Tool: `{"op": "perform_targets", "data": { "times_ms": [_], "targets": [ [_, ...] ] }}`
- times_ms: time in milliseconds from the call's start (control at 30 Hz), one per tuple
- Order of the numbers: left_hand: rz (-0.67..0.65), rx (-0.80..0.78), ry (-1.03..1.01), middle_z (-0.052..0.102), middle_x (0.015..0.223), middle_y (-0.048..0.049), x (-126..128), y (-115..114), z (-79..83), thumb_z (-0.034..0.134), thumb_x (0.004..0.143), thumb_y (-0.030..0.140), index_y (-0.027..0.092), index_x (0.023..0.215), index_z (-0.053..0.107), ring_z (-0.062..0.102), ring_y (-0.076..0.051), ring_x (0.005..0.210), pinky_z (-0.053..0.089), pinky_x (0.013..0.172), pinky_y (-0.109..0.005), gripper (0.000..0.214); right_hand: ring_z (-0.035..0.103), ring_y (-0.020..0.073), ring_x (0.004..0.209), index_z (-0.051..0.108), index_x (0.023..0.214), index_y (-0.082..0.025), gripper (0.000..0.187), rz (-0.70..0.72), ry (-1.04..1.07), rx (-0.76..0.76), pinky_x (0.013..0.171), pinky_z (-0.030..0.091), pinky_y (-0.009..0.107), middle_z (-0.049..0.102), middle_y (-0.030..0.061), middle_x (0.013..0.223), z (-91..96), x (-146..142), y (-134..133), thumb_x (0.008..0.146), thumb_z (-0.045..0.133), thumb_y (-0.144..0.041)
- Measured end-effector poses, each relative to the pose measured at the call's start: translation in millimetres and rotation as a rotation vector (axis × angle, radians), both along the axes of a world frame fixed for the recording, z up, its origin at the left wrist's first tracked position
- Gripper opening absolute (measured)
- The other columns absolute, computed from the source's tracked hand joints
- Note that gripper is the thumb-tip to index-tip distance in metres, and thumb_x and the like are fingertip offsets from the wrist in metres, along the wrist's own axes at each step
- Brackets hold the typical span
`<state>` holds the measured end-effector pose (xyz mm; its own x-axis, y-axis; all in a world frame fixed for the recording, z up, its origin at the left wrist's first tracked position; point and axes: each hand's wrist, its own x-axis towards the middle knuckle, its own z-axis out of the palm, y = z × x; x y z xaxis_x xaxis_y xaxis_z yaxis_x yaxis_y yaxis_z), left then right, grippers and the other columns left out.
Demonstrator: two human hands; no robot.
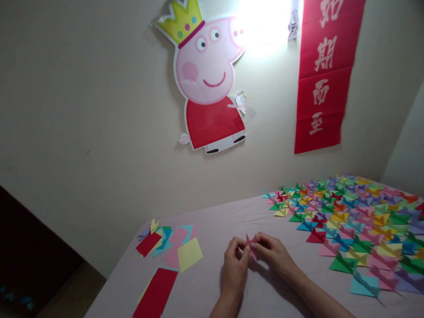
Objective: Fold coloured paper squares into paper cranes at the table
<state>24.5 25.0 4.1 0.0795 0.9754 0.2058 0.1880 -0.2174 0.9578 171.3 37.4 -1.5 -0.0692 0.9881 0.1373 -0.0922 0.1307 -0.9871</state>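
My left hand and my right hand meet over the pink tablecloth, both pinching a small folded pink paper piece. The piece stands up between my fingertips, its pointed tips showing above them. To the right lies a broad spread of folded paper shapes in many colours. To the left sit loose flat paper squares, among them a yellow sheet and a long red sheet.
The table stands against a cream wall with a cartoon pig cutout and a red banner with characters. A dark piece of furniture stands at the lower left, beyond the table's left edge.
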Motion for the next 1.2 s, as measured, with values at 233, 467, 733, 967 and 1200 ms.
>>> {"op": "perform_targets", "data": {
  "times_ms": [233, 467, 733, 967, 1200],
  "targets": [
    [-0.019, -0.019, -0.009, 0.060, 0.074, -0.0003, -1.1, 2.9, -4.7, 0.058, 0.087, 0.048, 0.019, 0.079, 0.062, 0.051, -0.017, 0.069, 0.038, 0.064, -0.026, 0.030, 0.047, 0.0136, 0.055, 0.057, 0.060, -0.020, 0.041, 0.007, 0.033, -0.020, 0.055, 0.038, 0.029, 0.053, -0.0031, 0.056, 1.0, -1.9, -1.2, 0.068, 0.075, -0.055],
    [0.009, 0.109, 0.199, 0.061, 0.080, -0.0010, 0.8, -2.5, -2.6, 0.055, 0.091, 0.031, 0.022, 0.076, 0.061, 0.052, -0.019, 0.079, 0.036, 0.073, -0.029, 0.018, 0.057, 0.0170, 0.067, 0.071, 0.083, -0.022, 0.035, 0.024, 0.043, 0.027, 0.064, 0.045, 0.032, 0.062, 0.0007, 0.077, 6.2, -1.3, -4.8, 0.073, 0.072, -0.055],
    [0.037, 0.241, 0.381, 0.060, 0.077, 0.0001, 7.0, -8.6, 3.3, 0.054, 0.088, 0.019, 0.023, 0.073, 0.055, 0.051, -0.020, 0.080, 0.034, 0.077, -0.032, 0.016, 0.048, 0.0140, 0.057, 0.062, 0.059, -0.019, 0.040, -0.013, 0.066, -0.017, 0.059, 0.039, 0.029, 0.053, -0.0025, 0.058, 4.2, -0.4, -4.3, 0.067, 0.076, -0.056],
    [0.012, 0.255, 0.380, 0.058, 0.078, 0.0006, 9.7, -9.0, 2.5, 0.053, 0.087, 0.016, 0.021, 0.072, 0.053, 0.050, -0.019, 0.080, 0.035, 0.075, -0.031, 0.016, 0.046, 0.0119, 0.052, 0.056, 0.057, -0.019, 0.043, 0.022, 0.194, -0.074, 0.056, 0.037, 0.026, 0.053, -0.0039, 0.052, 7.5, -1.4, -7.0, 0.069, 0.076, -0.055],
    [0.013, 0.186, 0.297, 0.059, 0.078, -0.0002, 8.7, -8.5, 3.8, 0.053, 0.089, 0.023, 0.021, 0.073, 0.056, 0.051, -0.018, 0.079, 0.037, 0.073, -0.029, 0.016, 0.050, 0.0130, 0.056, 0.063, 0.064, -0.019, 0.041, -0.043, 0.245, -0.116, 0.057, 0.040, 0.026, 0.056, -0.0038, 0.057, 9.9, -2.6, -7.8, 0.066, 0.078, -0.056]
  ]
}}
